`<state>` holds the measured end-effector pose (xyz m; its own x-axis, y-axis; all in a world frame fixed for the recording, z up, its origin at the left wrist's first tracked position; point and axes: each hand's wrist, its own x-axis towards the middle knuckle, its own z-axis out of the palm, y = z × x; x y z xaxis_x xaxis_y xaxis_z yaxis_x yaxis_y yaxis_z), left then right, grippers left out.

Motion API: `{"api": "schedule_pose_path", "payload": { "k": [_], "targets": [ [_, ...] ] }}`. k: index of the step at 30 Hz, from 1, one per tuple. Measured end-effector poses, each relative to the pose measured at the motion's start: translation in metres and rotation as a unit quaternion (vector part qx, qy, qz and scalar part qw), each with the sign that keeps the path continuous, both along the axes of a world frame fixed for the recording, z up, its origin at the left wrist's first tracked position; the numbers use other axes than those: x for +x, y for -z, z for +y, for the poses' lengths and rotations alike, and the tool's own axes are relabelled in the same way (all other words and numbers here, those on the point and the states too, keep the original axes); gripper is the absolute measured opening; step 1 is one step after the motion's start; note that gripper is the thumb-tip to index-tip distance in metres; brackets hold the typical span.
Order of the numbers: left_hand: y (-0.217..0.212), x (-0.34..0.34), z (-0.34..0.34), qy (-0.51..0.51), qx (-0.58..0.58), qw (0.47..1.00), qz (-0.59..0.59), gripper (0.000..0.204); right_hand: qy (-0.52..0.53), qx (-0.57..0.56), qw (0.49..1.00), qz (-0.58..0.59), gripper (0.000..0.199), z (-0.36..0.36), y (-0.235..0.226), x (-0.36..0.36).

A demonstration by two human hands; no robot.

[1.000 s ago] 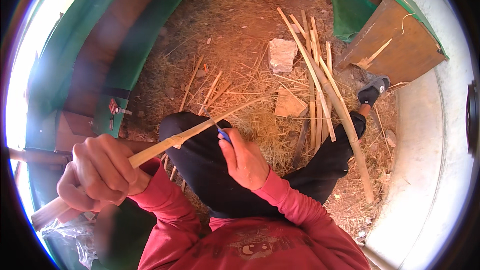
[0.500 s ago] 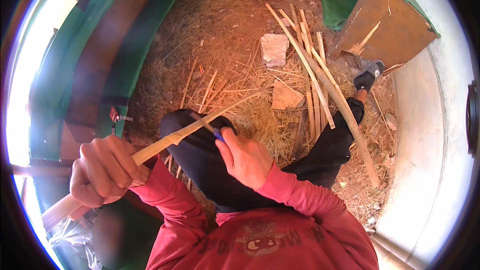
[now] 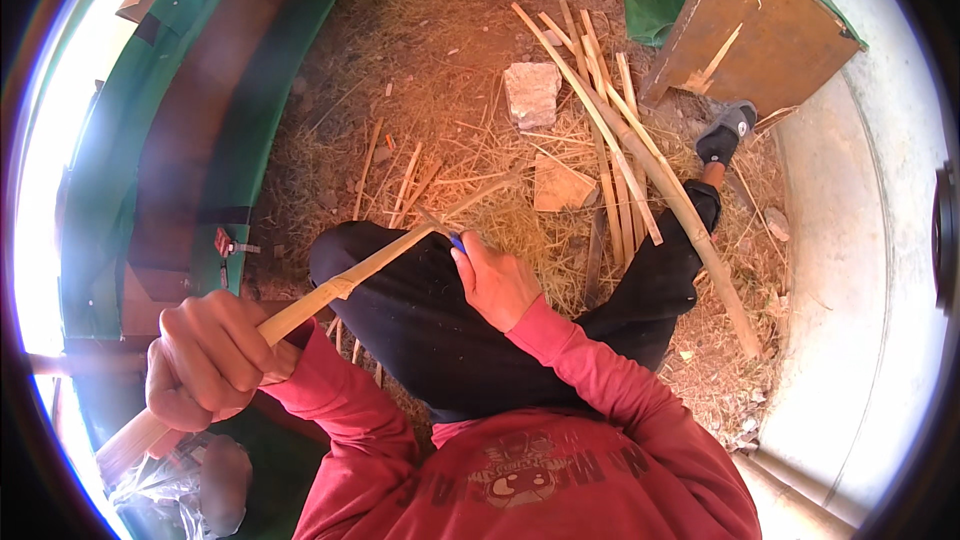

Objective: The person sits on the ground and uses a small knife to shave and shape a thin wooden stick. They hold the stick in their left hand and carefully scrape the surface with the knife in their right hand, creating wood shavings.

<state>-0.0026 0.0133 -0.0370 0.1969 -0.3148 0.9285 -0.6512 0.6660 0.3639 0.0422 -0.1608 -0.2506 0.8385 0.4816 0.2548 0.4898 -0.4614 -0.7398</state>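
My left hand (image 3: pixel 212 360) is wrapped round a long pale bamboo strip (image 3: pixel 375 260), which slants from the lower left up over my left knee. Its far end points at the straw-strewn ground. In my right hand (image 3: pixel 497 282) is a knife with a blue handle (image 3: pixel 457 242), mostly covered by my fingers. The knife's thin blade (image 3: pixel 432 219) lies across the strip, beyond the knee. Between the left hand and the blade, a raised joint or curl shows on the strip; I cannot tell which.
Several bamboo strips (image 3: pixel 612 120) lie piled beyond my right leg, with a thicker pole (image 3: pixel 690 220) across them. A pale stone block (image 3: pixel 532 95) and a flat tan slab (image 3: pixel 562 183) sit on the straw. Green-covered boards (image 3: pixel 235 110) stand at left, a brown board (image 3: pixel 755 30) at far right.
My right hand and the knife have slid away from me along the bamboo strip, toward its far end. The left hand keeps its grip. The whole view has shifted slightly.
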Motion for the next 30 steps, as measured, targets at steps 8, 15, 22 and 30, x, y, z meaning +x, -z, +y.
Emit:
{"api": "schedule_pose_path", "payload": {
  "k": [8, 15, 22, 30],
  "targets": [
    [0.005, -0.003, -0.009, -0.019, -0.046, 0.999, -0.019, 0.044, -0.004, 0.023, 1.0, -0.009, 0.019, 0.0, 0.003, -0.003],
    [0.006, -0.003, -0.007, -0.006, -0.042, 0.999, -0.032, 0.046, 0.013, 0.02, 1.0, 0.01, 0.018, 0.002, 0.015, -0.004],
    [0.009, -0.011, 0.002, -0.043, -0.037, 0.998, -0.021, 0.046, 0.001, -0.052, 0.999, 0.003, 0.024, 0.0, 0.004, -0.004],
    [0.012, -0.01, 0.004, -0.031, -0.056, 0.998, -0.03, 0.041, 0.021, -0.096, 0.995, 0.026, 0.026, -0.006, 0.043, 0.022]
  ]
}}
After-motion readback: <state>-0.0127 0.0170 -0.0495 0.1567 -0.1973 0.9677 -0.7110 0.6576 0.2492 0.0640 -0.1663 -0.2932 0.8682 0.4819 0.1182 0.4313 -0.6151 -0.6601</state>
